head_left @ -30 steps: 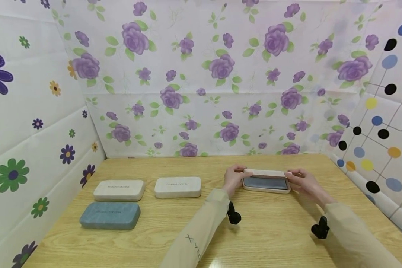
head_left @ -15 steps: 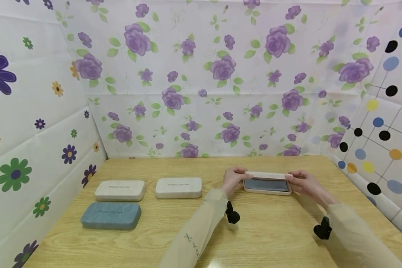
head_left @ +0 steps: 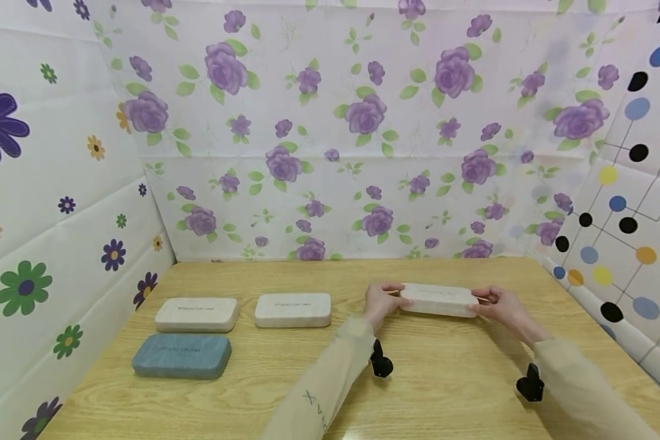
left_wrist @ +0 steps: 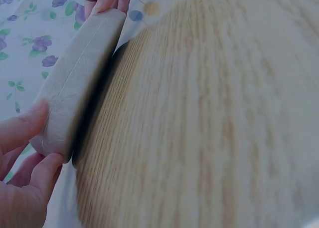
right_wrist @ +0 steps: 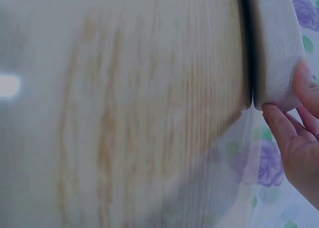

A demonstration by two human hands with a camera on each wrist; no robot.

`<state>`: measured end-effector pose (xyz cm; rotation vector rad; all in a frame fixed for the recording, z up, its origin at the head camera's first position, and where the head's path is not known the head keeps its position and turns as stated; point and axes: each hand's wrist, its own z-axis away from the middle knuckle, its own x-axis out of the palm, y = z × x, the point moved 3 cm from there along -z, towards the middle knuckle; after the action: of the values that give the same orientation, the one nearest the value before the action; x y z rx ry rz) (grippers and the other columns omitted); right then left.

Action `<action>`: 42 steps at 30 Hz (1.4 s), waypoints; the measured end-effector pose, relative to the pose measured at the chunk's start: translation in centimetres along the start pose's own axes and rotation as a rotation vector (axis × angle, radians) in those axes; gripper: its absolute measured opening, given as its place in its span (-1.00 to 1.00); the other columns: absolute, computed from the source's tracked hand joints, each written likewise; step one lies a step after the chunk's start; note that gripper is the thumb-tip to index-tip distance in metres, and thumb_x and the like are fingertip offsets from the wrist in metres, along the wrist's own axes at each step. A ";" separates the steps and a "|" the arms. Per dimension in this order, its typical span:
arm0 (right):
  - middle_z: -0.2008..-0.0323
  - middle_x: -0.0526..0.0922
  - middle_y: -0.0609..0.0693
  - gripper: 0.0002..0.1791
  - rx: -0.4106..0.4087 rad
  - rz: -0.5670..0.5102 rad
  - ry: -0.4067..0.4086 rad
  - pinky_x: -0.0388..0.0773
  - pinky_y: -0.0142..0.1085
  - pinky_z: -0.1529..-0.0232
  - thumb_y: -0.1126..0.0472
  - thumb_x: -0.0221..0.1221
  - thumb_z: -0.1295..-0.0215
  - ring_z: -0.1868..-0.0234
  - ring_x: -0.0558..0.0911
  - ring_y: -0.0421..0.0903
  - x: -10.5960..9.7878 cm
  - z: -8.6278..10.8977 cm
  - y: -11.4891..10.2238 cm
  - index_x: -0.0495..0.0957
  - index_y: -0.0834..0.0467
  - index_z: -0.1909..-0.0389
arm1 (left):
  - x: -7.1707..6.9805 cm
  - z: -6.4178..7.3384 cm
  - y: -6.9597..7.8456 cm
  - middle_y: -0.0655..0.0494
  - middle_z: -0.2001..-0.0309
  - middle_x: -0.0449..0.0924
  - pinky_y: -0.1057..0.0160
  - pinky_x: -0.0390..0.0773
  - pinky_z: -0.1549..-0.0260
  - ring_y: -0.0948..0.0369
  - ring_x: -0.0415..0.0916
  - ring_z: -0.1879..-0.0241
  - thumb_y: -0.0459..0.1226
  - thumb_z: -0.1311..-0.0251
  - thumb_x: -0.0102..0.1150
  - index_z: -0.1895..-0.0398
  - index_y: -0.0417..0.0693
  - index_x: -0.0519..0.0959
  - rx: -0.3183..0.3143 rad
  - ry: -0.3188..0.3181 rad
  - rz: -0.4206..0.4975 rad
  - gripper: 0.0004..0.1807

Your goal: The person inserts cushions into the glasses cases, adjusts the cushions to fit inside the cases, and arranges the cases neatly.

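A white glasses case [head_left: 437, 300], its lid down, lies at the right part of the table between both hands. My left hand [head_left: 382, 303] grips its left end, thumb at the front edge and fingers behind. At the opposite end my right hand [head_left: 503, 310] pinches the case between thumb and fingers. In the left wrist view the seam along the case [left_wrist: 79, 83] shows no gap, and the thumb [left_wrist: 27, 123] presses near the end. The right wrist view has the rounded corner of the case [right_wrist: 279, 53] held by the right fingers [right_wrist: 281, 125].
To the left on the wooden table [head_left: 418, 379] lie a white glasses case [head_left: 293, 310], another white one [head_left: 197, 315] and a blue glasses case [head_left: 182, 355] in front of that. Flowered sheets [head_left: 330, 122] hang behind and at the left; a dotted sheet [head_left: 627, 244] stands right.
The case's lid, partly raised before with a blue-grey cloth showing inside, has come down over it. Both hands have stayed at the two ends of the case.
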<state>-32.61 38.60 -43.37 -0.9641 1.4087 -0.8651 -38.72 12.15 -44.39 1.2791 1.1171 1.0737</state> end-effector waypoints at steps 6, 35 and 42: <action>-0.08 0.31 0.45 -0.38 -0.018 0.003 -0.004 0.49 -0.36 0.20 0.27 0.27 -0.09 -0.11 0.29 0.26 0.3 0.0 0.2 0.27 0.51 -0.09 | -0.3 0.3 0.1 0.09 0.36 0.60 0.18 0.50 0.59 0.26 0.50 0.52 -0.55 0.33 0.43 0.36 -0.17 0.67 0.012 -0.004 -0.040 -0.66; -0.01 0.41 0.21 -0.27 -0.091 0.225 -0.296 0.41 -0.12 0.08 0.15 0.42 0.14 -0.02 0.40 0.15 1.8 0.3 -1.0 0.35 0.30 -0.08 | -3.9 2.2 1.5 0.02 0.21 0.45 0.36 0.51 0.41 0.20 0.51 0.32 -0.48 0.36 0.48 0.05 -0.32 0.47 0.170 -0.378 -0.424 -0.36; 0.09 0.44 0.15 -0.33 -0.118 0.249 -0.361 0.41 -0.15 0.12 0.17 0.45 0.18 0.08 0.44 0.09 3.9 0.2 -2.0 0.36 0.33 0.05 | -5.8 3.5 2.4 0.01 0.25 0.45 0.36 0.49 0.41 0.15 0.52 0.32 -0.44 0.39 0.52 0.12 -0.33 0.46 0.176 -0.414 -0.557 -0.38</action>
<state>-32.30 34.23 -43.04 -0.9547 1.2425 -0.4026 -36.06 5.96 -41.94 1.1541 1.1614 0.2849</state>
